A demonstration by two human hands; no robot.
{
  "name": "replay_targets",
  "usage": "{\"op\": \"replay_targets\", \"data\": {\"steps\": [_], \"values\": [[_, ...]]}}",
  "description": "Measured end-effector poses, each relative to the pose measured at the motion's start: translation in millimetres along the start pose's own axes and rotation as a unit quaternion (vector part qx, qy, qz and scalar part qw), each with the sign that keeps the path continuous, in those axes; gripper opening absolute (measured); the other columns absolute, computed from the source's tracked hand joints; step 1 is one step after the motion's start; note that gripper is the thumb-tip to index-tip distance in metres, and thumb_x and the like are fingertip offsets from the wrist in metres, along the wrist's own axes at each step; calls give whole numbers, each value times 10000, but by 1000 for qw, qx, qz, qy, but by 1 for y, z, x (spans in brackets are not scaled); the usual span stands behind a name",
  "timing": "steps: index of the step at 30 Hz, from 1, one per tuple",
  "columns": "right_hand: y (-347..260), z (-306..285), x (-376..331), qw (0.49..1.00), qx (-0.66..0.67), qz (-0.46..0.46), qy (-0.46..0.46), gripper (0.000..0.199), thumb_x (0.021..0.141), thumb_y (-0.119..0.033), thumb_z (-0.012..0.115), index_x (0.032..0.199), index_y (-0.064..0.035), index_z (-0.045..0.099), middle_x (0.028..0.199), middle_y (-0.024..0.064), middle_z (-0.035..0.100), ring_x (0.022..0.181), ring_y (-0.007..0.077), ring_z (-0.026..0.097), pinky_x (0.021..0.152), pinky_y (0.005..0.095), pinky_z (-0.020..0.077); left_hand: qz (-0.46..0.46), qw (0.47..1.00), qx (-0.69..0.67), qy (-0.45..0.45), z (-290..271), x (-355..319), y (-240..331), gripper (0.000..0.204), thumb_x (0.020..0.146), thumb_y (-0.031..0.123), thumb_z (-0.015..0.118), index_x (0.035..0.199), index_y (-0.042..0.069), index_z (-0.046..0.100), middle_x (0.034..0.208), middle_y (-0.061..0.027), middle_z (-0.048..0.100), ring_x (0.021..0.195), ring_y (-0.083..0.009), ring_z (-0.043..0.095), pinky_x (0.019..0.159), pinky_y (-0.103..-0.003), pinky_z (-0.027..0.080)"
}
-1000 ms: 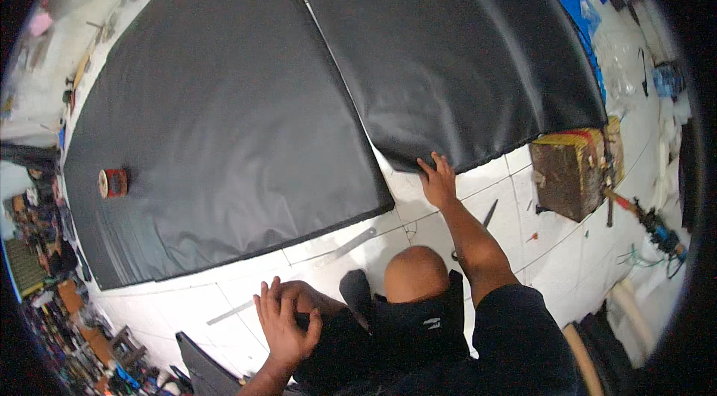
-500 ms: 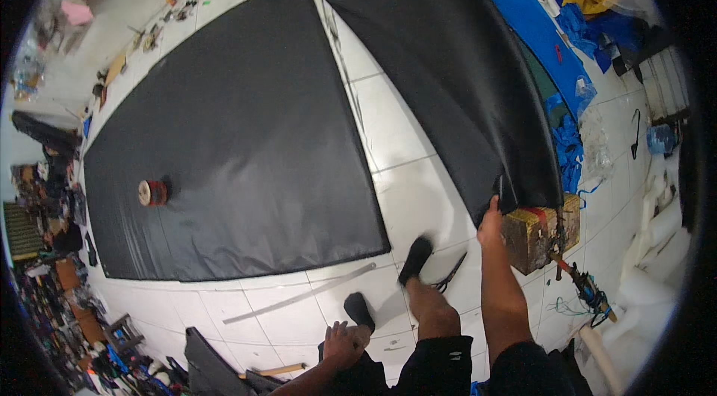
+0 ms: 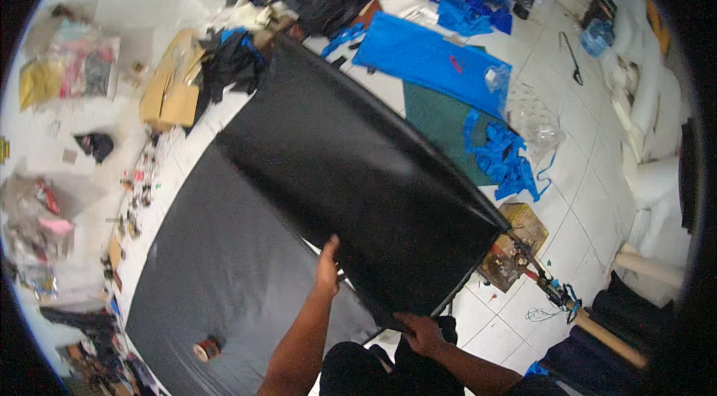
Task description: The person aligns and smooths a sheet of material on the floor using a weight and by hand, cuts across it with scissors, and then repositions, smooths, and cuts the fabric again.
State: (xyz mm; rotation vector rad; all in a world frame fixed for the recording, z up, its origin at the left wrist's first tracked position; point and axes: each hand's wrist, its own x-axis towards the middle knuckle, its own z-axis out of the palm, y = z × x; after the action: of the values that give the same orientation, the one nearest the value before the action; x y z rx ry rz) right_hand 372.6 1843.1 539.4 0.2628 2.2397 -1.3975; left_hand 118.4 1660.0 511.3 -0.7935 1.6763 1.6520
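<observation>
Two bare hands work at a broad, glossy black leather-like sheet (image 3: 388, 202), which partly overlaps a flat, matte dark grey sheet (image 3: 239, 269). The right hand (image 3: 423, 334) is curled around its near corner; the left hand (image 3: 327, 269) meets its left edge, fingers partly hidden, grip impossible to tell.

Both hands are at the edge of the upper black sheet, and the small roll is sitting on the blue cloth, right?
Not quite: the head view shows the small roll on the lower dark sheet. The left hand and right hand are at the edge of the upper black sheet.
</observation>
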Motion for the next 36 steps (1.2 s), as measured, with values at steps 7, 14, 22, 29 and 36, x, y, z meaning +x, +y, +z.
{"op": "replay_targets", "data": {"steps": [7,14,22,29,36], "values": [[-150,-48,56,993,10,-25,-117,840,880,-416,655,1522,-46,258,1430,296,436,1307,431,468,1116,494,366,82,995,55,9,-82,-6,-14,326,836,34,622,1151,-35,575,1015,-125,668,890,-262,637,826,-380,497],[-261,47,91,951,-106,257,134,571,904,-291,586,1437,-131,461,1212,213,647,1009,361,674,875,506,534,-61,985,-12,-161,-96,-30,34,276,854,189,624,1071,26,577,941,-100,606,820,-244,597,728,-410,497],[-316,206,-16,889,-178,287,308,318,860,-189,615,1167,-219,690,968,117,724,819,362,699,725,470,562,38,951,-244,-186,-293,100,248,137,893,189,585,942,75,528,737,-20,532,525,-142,504,458,-269,421],[-334,397,-65,900,-79,238,357,232,888,-270,633,1036,-104,698,887,194,703,817,416,677,710,508,545,134,989,-46,-40,-438,148,339,217,856,67,607,1023,-11,493,678,-43,488,481,-142,432,442,-277,349],[-306,658,-73,848,-81,418,316,302,884,-304,548,1056,-104,694,947,222,698,866,429,672,804,529,529,248,961,118,-42,-649,117,241,165,783,66,549,917,-28,533,722,-49,475,582,-156,454,500,-338,370]]}}
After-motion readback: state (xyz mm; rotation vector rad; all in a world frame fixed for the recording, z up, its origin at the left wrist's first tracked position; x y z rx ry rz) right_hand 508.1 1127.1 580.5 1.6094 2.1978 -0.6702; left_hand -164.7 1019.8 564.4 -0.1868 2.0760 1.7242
